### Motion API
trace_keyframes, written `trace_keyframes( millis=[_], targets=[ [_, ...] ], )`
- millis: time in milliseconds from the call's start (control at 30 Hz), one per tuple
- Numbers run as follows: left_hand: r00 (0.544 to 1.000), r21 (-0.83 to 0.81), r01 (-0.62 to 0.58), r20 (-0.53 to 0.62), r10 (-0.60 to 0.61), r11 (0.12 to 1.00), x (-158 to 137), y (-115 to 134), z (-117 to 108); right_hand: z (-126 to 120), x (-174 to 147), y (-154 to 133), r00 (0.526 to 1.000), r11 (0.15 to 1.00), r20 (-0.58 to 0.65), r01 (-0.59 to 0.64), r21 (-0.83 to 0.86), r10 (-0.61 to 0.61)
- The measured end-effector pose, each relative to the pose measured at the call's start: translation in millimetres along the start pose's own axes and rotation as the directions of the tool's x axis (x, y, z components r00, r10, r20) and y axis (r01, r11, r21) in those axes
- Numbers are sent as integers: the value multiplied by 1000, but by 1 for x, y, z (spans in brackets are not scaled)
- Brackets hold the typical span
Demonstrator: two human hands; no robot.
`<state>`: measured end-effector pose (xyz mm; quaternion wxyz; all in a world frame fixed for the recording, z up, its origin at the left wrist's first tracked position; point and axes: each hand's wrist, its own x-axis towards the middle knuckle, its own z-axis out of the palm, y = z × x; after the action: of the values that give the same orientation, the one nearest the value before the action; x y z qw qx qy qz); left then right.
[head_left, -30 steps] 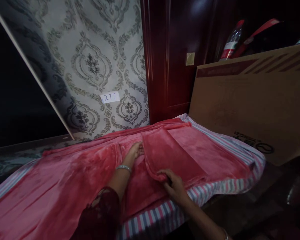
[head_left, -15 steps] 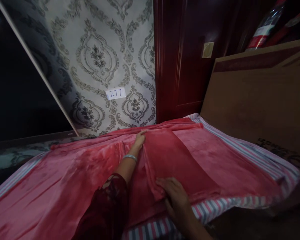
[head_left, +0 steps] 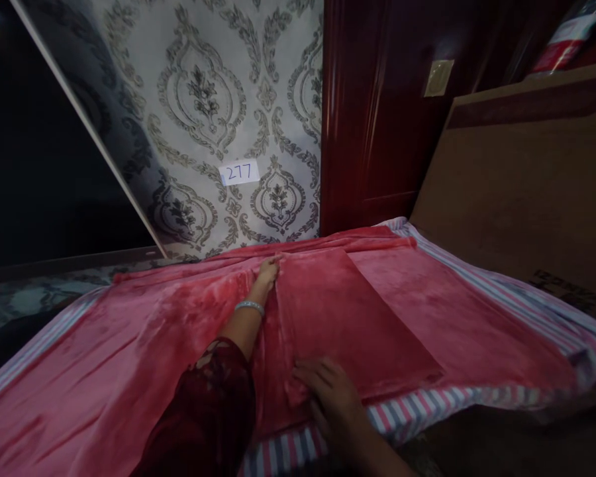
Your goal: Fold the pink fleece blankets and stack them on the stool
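A red plush blanket point(head_left: 179, 338) is spread over a bed, with a flap of it point(head_left: 345, 318) folded over in the middle as a long panel. At the panel's far left corner my left hand point(head_left: 268, 273) is closed, pinching the blanket's edge. My right hand point(head_left: 334, 395) is curled at the near left corner, its fingers bent over the fabric; the thumb is partly hidden. Both hands hold the same folded edge, one far and one near. A bracelet and a dark red sleeve point(head_left: 203, 404) show on my left arm.
Striped bedding point(head_left: 417, 414) shows along the near and right edges. A large cardboard box point(head_left: 516, 179) stands at right, a bottle point(head_left: 563, 46) behind it. Patterned wallpaper point(head_left: 203, 99) with a "277" paper label point(head_left: 239, 172), a dark red wood panel point(head_left: 372, 119) and a dark screen point(head_left: 44, 159) border the bed.
Both hands have shifted left, drawing the folded edge with them, so the folded panel is wider. The camera view has also moved slightly.
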<state>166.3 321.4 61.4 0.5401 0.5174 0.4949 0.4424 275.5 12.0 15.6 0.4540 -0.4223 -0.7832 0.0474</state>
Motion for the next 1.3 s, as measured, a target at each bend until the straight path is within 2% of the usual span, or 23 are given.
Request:
trace_keyframes(
  millis=[167, 300, 400, 500, 600, 700, 767, 833, 867, 933, 1033, 1167, 1233, 1300],
  targets=[
    [993, 152, -13, -112, 30, 988, 1, -4, 1, 14, 1, 1, 1000, 1000, -7, 4, 11, -4],
    [988, 272, -27, -138, 67, 962, -4, -7, 1, 22, -5, 1, 999, 1000, 36, -20, 18, 19],
    [982, 382, -58, -145, 121, 922, -9, 2, 4, 12, -3, -9, 989, 998, 136, -55, 20, 51],
    [971, 532, -123, -109, 213, 837, -22, 17, 13, -10, 6, -19, 977, 998, 206, -61, 31, 53],
    [959, 657, -230, 29, 281, 718, -45, 28, 31, -41, 19, -6, 982, 997, 174, -72, -14, 73],
    [946, 749, -305, 167, 278, 588, -72, 27, 48, -75, 33, 38, 977, 952, 69, -181, -247, 203],
    [940, 854, -328, 252, 231, 403, -88, 19, 54, -91, 38, 74, 956, 880, 23, -260, -398, 293],
    [931, 919, -348, 316, 181, 184, -101, 7, 56, -98, 37, 106, 917, 795, 53, -312, -520, 395],
    [926, 930, -353, 332, 178, 105, -106, 0, 56, -98, 34, 119, 893, 762, 87, -322, -562, 442],
    [917, 935, -352, 336, 214, 41, -111, -11, 56, -91, 25, 136, 859, 732, 151, -311, -606, 489],
    [908, 940, -342, 325, 263, 19, -112, -21, 56, -80, 12, 146, 857, 732, 177, -286, -618, 484],
    [909, 938, -345, 324, 261, 40, -112, -22, 57, -76, 8, 146, 859, 729, 165, -292, -619, 485],
    [912, 932, -353, 323, 254, 79, -112, -21, 57, -77, 8, 146, 859, 727, 158, -298, -619, 487],
    [913, 911, -369, 319, 254, 186, -111, -19, 55, -78, 9, 146, 860, 725, 151, -302, -619, 487]
  ],
)
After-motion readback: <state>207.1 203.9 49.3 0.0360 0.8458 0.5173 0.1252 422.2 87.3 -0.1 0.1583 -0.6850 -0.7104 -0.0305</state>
